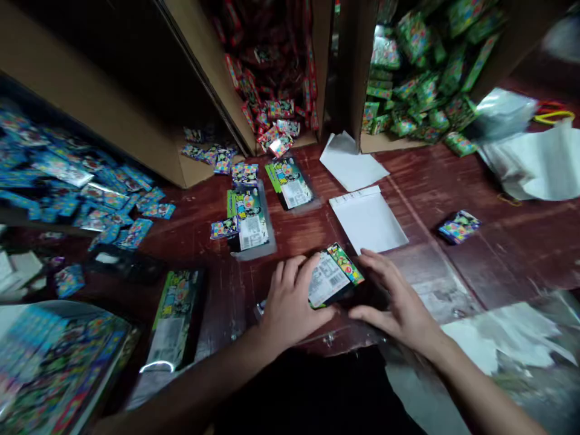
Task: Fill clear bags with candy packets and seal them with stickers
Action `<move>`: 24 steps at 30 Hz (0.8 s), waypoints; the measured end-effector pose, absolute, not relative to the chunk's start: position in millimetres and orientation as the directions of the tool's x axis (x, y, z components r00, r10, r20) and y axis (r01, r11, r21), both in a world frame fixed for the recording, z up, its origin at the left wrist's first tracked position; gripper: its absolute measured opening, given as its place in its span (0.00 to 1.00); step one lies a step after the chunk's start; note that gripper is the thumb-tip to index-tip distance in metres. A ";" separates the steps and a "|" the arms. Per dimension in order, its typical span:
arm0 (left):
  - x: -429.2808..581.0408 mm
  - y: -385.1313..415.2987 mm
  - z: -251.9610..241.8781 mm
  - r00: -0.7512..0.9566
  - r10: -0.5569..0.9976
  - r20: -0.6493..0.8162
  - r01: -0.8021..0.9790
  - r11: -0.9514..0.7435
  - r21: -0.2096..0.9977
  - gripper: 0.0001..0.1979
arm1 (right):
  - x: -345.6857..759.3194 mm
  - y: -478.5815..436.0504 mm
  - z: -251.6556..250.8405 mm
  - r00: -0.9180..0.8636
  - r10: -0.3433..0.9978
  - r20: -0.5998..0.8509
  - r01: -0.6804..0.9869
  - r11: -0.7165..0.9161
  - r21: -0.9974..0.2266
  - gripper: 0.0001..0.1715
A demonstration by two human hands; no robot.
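A flat packet (334, 275) with a white barcode label and a green printed edge lies on the dark red wooden table (453, 181), close to me. My left hand (290, 302) lies over its left side, fingers curled on it. My right hand (393, 299) rests against its right side with fingers spread. Two similar clear-wrapped packets (251, 220) (290, 182) lie further back on the table.
Three open cardboard boxes at the back hold small sachets: blue (208, 151), red (272, 121), green (408, 90). Loose blue sachets (81, 181) cover the left. White paper sheets (369, 220) lie centre; a lone sachet (458, 226) sits right. Printed packs (174, 314) lie at lower left.
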State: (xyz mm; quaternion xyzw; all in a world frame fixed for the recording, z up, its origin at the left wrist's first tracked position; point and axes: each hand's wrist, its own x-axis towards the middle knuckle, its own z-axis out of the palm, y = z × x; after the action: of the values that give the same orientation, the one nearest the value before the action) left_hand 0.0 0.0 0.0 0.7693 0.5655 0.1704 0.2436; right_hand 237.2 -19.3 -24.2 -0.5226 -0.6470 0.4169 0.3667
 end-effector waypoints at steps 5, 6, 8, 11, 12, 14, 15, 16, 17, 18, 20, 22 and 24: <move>18.9 8.3 3.7 0.215 0.974 -0.064 0.565 -0.071 0.822 0.43 | 225.1 -11.9 -29.0 -0.084 0.994 -0.064 0.220 -0.044 -0.974 0.22; 16.1 11.0 1.8 0.236 0.969 -0.079 0.490 -0.049 0.871 0.36 | 226.0 -9.8 -29.6 -0.099 0.991 -0.088 0.196 -0.067 -0.978 0.20; 5.5 17.3 -3.1 0.297 0.948 -0.116 0.351 0.005 0.936 0.23 | 227.8 -6.2 -30.8 -0.157 0.975 -0.156 0.134 -0.135 -0.982 0.18; -13.4 27.4 -7.9 0.361 0.912 -0.195 0.213 0.123 0.969 0.26 | 221.1 -3.0 -33.4 -0.168 0.961 -0.221 0.053 -0.215 -0.975 0.21; -18.4 31.0 -8.2 0.374 0.902 -0.215 0.190 0.153 0.970 0.28 | 215.1 -2.5 -34.5 -0.114 0.968 -0.221 0.014 -0.221 -0.975 0.23; -24.9 38.1 -7.5 0.395 0.891 -0.225 0.163 0.173 0.971 0.29 | 198.8 -1.3 -36.8 0.060 0.974 -0.218 -0.092 -0.212 -0.973 0.25; -26.3 41.4 -7.1 0.400 0.889 -0.221 0.153 0.173 0.973 0.26 | 189.7 -0.4 -37.8 0.146 0.964 -0.224 -0.144 -0.203 -0.968 0.25; -26.6 44.5 -6.9 0.400 0.890 -0.220 0.141 0.177 0.974 0.23 | 181.1 0.9 -38.4 0.210 0.949 -0.235 -0.187 -0.197 -0.962 0.23; -26.1 47.0 -7.2 0.386 0.896 -0.220 0.125 0.186 0.975 0.21 | 173.7 2.7 -38.5 0.246 0.938 -0.246 -0.214 -0.195 -0.957 0.22; -24.9 49.0 -7.9 0.363 0.905 -0.223 0.105 0.198 0.975 0.20 | 168.2 5.0 -38.1 0.260 0.933 -0.250 -0.226 -0.193 -0.955 0.21; -22.1 51.3 -10.1 0.323 0.915 -0.242 0.074 0.230 0.970 0.20 | 164.4 10.9 -35.5 0.249 0.937 -0.244 -0.221 -0.190 -0.957 0.21; -20.8 52.3 -12.2 0.332 0.905 -0.265 0.061 0.259 0.964 0.20 | 170.3 16.7 -31.1 0.188 0.957 -0.223 -0.150 -0.196 -0.969 0.22; -22.1 53.7 -13.4 0.390 0.878 -0.277 0.079 0.267 0.960 0.20 | 182.5 20.7 -26.0 0.082 0.976 -0.201 -0.015 -0.200 -0.980 0.19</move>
State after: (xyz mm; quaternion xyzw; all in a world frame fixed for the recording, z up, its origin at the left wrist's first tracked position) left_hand -22.1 53.7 -13.4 0.5215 0.4588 0.3071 0.6505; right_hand 182.5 20.7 -26.0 -0.5664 -0.4242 0.5284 0.4691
